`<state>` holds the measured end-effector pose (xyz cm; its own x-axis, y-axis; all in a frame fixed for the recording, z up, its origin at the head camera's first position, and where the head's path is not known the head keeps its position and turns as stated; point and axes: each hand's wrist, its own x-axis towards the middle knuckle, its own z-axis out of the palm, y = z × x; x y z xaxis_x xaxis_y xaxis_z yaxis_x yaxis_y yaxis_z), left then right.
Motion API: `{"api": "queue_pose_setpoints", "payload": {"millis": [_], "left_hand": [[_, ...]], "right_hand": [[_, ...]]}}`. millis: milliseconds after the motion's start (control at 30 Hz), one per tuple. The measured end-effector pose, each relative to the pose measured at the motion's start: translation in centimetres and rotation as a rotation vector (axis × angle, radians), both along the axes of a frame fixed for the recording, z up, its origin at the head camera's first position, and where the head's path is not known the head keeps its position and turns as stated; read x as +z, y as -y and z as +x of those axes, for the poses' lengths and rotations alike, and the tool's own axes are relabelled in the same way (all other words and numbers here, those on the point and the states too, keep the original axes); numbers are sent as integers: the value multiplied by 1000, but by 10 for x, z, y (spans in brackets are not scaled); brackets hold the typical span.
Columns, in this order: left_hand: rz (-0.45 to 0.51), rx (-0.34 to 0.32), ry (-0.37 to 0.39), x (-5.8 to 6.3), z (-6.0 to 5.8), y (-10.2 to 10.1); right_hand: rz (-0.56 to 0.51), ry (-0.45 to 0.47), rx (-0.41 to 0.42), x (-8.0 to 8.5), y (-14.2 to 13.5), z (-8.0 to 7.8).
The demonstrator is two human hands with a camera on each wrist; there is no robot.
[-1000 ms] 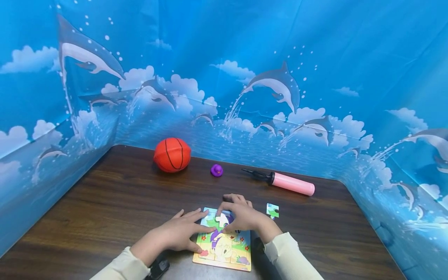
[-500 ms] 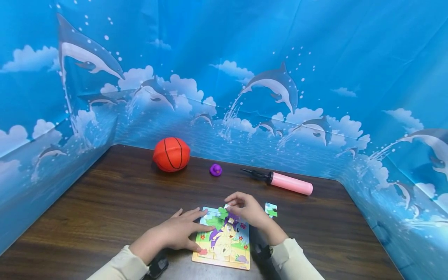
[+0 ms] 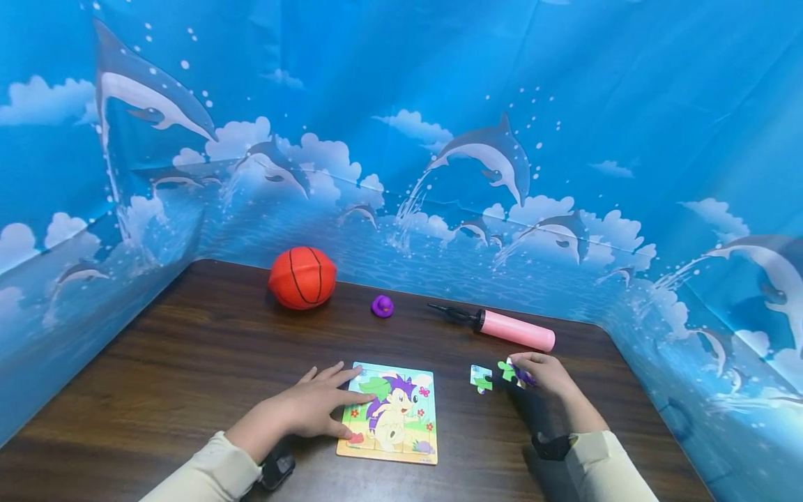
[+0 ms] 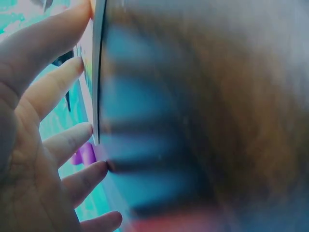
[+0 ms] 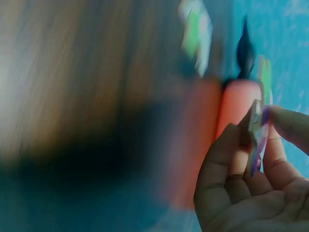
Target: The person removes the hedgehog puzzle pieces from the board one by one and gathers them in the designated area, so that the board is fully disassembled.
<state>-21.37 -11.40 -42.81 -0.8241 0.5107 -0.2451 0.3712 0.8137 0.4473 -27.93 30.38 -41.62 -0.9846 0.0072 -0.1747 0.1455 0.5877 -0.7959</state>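
The right hand (image 3: 544, 376) pinches a puzzle piece (image 3: 505, 371) to one side of the puzzle board (image 3: 414, 455)

The puzzle board lies flat on the dark wooden bench (image 3: 188, 362), about midway between its left and right edges and well away from the far edge. Its picture shows a purple-spined hedgehog, a green leaf and red flowers. The left hand (image 3: 301, 409) lies over the board's left side, fingers straight and spread; the left wrist view shows the ring and little fingertips clear of the board.

Toward the bench's right edge, the right hand has its fingers curled, gripping the puzzle piece between thumb and fingers. It is green, white and purple; whether it is one piece or several joined cannot be told. A loose piece (image 3: 482, 377), pale blue and green, lies on the bench between the board and the right hand, near the held one.

Along the far edge stand a red ball (image 3: 303, 277) with black lines, toward the far left corner; a purple toy duck (image 3: 383, 306) near the middle; and a pink hand pump (image 3: 517, 329), its black nozzle pointing left, nearer the far right corner. A blue dolphin-printed curtain (image 3: 351, 77) rises behind.
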Motion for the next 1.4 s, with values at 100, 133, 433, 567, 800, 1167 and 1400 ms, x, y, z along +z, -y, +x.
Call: {"api": "queue_pose_setpoints", "payload": {"millis": [100,133,433,567,800,1167,1400], "left_hand": [[-5,6,-1,0,-3,3],[-4,5,-2,1,-4,4],[-20,26,15,2,-10,6],[-22,28,25,3,-10,6],[-28,29,31,3,-10,6],[-34,36,28,3,-10,6],[-5,31,32,2,-10,6]], "right_hand": [[3,27,-37,-7,-15,2],[11,28,-49,-9,-17,3],[112,-12,-51,-19,-20,-1],[161,-25,-52,-17,-17,-1],[286,-70,-69,-10,0,-1],[451,-281,471,-5,109,0],[543,-249,686,-7,144,-2]]}}
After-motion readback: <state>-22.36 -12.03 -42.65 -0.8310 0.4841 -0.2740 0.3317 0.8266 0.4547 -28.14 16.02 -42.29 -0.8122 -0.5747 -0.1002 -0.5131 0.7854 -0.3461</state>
